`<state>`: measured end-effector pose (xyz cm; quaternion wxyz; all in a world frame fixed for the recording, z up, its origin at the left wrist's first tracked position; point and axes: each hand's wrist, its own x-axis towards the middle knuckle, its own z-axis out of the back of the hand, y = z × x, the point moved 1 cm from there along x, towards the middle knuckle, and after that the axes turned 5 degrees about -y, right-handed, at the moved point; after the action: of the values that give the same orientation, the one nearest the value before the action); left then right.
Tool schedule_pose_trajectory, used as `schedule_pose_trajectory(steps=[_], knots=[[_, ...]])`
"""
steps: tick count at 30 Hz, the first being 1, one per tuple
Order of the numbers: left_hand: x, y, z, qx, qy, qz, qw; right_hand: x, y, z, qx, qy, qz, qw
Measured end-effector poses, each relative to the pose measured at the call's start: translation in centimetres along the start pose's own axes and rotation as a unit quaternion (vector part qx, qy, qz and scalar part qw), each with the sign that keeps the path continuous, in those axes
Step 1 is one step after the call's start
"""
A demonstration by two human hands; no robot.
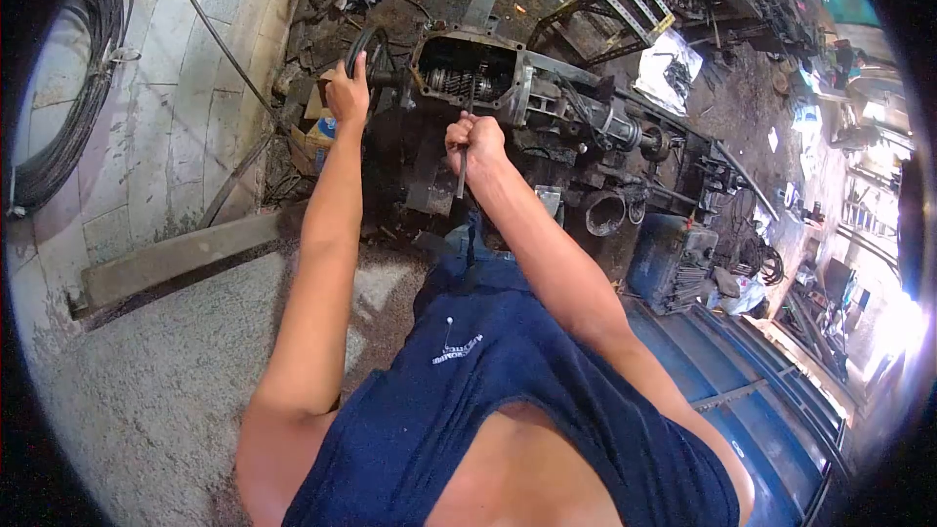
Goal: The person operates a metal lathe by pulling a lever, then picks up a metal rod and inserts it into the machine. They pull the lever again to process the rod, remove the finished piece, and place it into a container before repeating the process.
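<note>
An open gearbox housing point(517, 98) lies ahead of me, its bolt-holed rim framing the cavity. Inside it, toothed gears point(451, 84) are visible. My right hand point(475, 142) is closed around a metal bar point(462, 181); the bar's upper end reaches into the housing, and its lower end points toward my body. To the left, my left hand point(347, 96) grips the near edge of a dark pulley wheel point(365, 43) beside the housing. Some of its fingers are hidden behind the wheel.
A yellow-edged metal frame point(639, 5) stands beyond the machine. On the right are a blue container point(656, 256) and blue metal panels point(722, 371). Coiled cable point(83, 88) hangs on the left wall. A long beam point(185, 249) lies along the floor, and a cardboard box point(314, 137) sits near the pulley.
</note>
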<state>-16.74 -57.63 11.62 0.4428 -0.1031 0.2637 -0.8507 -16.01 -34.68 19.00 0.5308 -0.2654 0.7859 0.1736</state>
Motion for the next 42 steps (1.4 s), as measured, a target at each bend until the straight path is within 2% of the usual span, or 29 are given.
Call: schedule_pose_trajectory(steps=[2, 4, 6, 9, 10, 12, 14, 15, 16, 18, 20, 21, 22, 24, 26, 28, 30, 31, 32, 34, 35, 40, 41, 42], knots=[[0.9, 0.0, -0.3, 0.009, 0.004, -0.010, 1.000, 0.6, 0.3, -0.1, -0.008, 0.007, 0.001, 1.000], [1.6, -0.8, 0.0, 0.017, 0.083, 0.016, 0.996, 1.1, 0.7, -0.5, 0.012, -0.001, -0.009, 1.000], [3.0, -1.2, -0.7, 0.059, 0.077, -0.008, 0.995, 1.4, 0.7, -0.8, 0.009, 0.012, 0.003, 1.000], [4.8, -2.2, -1.6, 0.113, 0.056, -0.043, 0.991, 2.0, 1.4, -0.5, 0.017, -0.003, -0.021, 1.000], [5.0, -2.9, -1.7, 0.126, 0.043, -0.055, 0.990, 2.1, 2.0, -0.1, -0.012, 0.020, -0.053, 0.998], [6.5, -3.3, -2.6, 0.153, 0.084, -0.052, 0.983, 1.5, 3.6, 0.9, -0.038, 0.043, -0.080, 0.995], [6.6, -4.5, -2.4, 0.203, 0.087, -0.054, 0.974, -0.9, 5.3, 2.2, -0.209, 0.096, -0.099, 0.968], [6.1, -6.0, -1.6, 0.225, 0.142, -0.011, 0.964, -2.3, 6.2, 2.9, -0.294, 0.080, -0.047, 0.951], [6.1, -5.7, -1.9, 0.234, 0.125, -0.023, 0.964, -3.7, 7.1, 3.7, -0.290, 0.081, -0.038, 0.953], [5.7, -4.8, -3.3, 0.283, 0.020, -0.144, 0.948, -6.0, 9.4, 5.2, -0.464, 0.067, 0.104, 0.877], [1.8, -7.3, -2.9, 0.230, -0.018, -0.287, 0.930, -4.7, 11.7, 8.2, -0.466, 0.068, 0.137, 0.871], [-1.0, -8.7, -3.4, 0.146, -0.060, -0.345, 0.925, -4.7, 12.7, 9.2, -0.491, 0.049, 0.201, 0.846], [-4.2, -10.9, -2.9, 0.092, -0.064, -0.388, 0.915, -5.0, 13.7, 9.8, -0.514, 0.030, 0.264, 0.815], [-10.5, -14.8, -2.6, 0.033, -0.060, -0.436, 0.897, -5.1, 15.9, 11.4, -0.505, 0.041, 0.299, 0.809], [-15.6, -17.3, -3.4, 0.013, -0.037, -0.455, 0.890, -3.5, 18.9, 13.7, -0.517, 0.029, 0.372, 0.770], [-20.1, -19.4, -5.1, -0.031, -0.017, -0.448, 0.893, -4.3, 21.9, 15.7, -0.511, 0.024, 0.388, 0.766], [-25.0, -21.2, -7.5, -0.052, -0.049, -0.467, 0.881, -4.7, 25.6, 18.5, -0.523, 0.028, 0.426, 0.737], [-27.6, -22.5, -8.3, -0.059, -0.030, -0.471, 0.880, -5.8, 27.8, 20.0, -0.559, -0.003, 0.440, 0.702], [-30.2, -23.7, -9.2, -0.066, -0.009, -0.477, 0.876, -6.2, 29.7, 21.9, -0.555, -0.004, 0.443, 0.704], [-35.6, -26.0, -11.5, -0.070, 0.004, -0.486, 0.871, -7.9, 33.6, 25.6, -0.585, -0.005, 0.541, 0.604], [-38.2, -27.3, -12.8, -0.077, 0.018, -0.488, 0.869, -8.9, 35.9, 28.0, -0.610, -0.021, 0.497, 0.617], [-49.7, -31.8, -19.3, -0.064, 0.085, -0.510, 0.854, -10.6, 45.5, 42.5, -0.575, -0.047, 0.522, 0.628], [-51.6, -32.2, -20.1, -0.062, 0.100, -0.518, 0.847, -11.3, 47.1, 45.4, -0.577, -0.059, 0.535, 0.615], [-53.1, -32.5, -21.0, -0.045, 0.141, -0.518, 0.843, -11.1, 48.3, 48.5, -0.560, -0.073, 0.545, 0.619]])
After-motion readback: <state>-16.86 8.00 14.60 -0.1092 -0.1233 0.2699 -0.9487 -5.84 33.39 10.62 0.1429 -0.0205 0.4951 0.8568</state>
